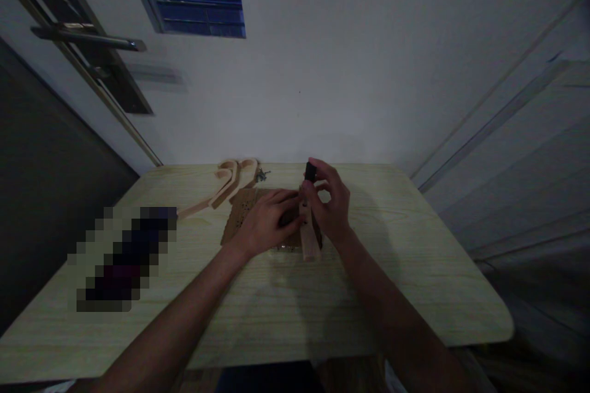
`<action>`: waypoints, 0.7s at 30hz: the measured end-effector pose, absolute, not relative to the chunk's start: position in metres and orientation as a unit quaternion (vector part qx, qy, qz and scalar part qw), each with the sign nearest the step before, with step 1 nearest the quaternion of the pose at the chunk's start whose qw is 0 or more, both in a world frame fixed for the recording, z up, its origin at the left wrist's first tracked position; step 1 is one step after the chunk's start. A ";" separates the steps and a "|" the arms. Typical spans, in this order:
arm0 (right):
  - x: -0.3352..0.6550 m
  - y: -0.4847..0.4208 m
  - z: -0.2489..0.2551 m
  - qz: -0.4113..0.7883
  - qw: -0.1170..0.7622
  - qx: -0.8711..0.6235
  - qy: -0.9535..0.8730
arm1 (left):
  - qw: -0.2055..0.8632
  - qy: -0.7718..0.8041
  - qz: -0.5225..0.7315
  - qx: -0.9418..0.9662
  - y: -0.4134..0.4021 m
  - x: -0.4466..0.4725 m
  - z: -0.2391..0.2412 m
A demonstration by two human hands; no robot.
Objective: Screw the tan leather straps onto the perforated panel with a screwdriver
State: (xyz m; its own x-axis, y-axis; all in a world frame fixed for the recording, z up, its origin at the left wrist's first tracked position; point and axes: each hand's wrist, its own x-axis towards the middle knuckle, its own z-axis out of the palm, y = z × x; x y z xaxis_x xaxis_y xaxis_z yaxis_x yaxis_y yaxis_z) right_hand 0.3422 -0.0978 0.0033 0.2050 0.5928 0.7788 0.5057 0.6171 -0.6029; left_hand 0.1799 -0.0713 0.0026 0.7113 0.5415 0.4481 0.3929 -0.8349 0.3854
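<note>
Apparently a fastening step: right hand (pixel 334 204) clamped on black handle (pixel 310 171); wooden piece (pixel 310 242) between hands, handle at its far end. Left hand (pixel 267 221) braces against it, can't tell if gripping. Next move likely calls for steady alignment. Cardboard (pixel 236 214) under left hand, metal bits (pixel 262 175) beyond. No container visible.

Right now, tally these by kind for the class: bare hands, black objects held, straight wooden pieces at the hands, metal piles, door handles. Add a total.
Left hand and right hand: 2
Black object: 1
Straight wooden piece: 1
Pile of small metal pieces: 1 (pieces too small to count)
Door handle: 1
Total: 6
</note>
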 end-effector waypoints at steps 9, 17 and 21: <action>0.343 -0.099 0.005 0.050 0.647 -0.424 -0.632 | 0.131 0.259 0.282 0.915 -0.071 0.180 0.000; 0.343 -0.097 0.005 0.019 0.647 -0.434 -0.627 | 0.129 0.254 0.287 0.915 -0.071 0.180 0.002; 0.343 -0.098 0.005 0.018 0.650 -0.422 -0.632 | 0.130 0.249 0.286 0.916 -0.071 0.180 0.002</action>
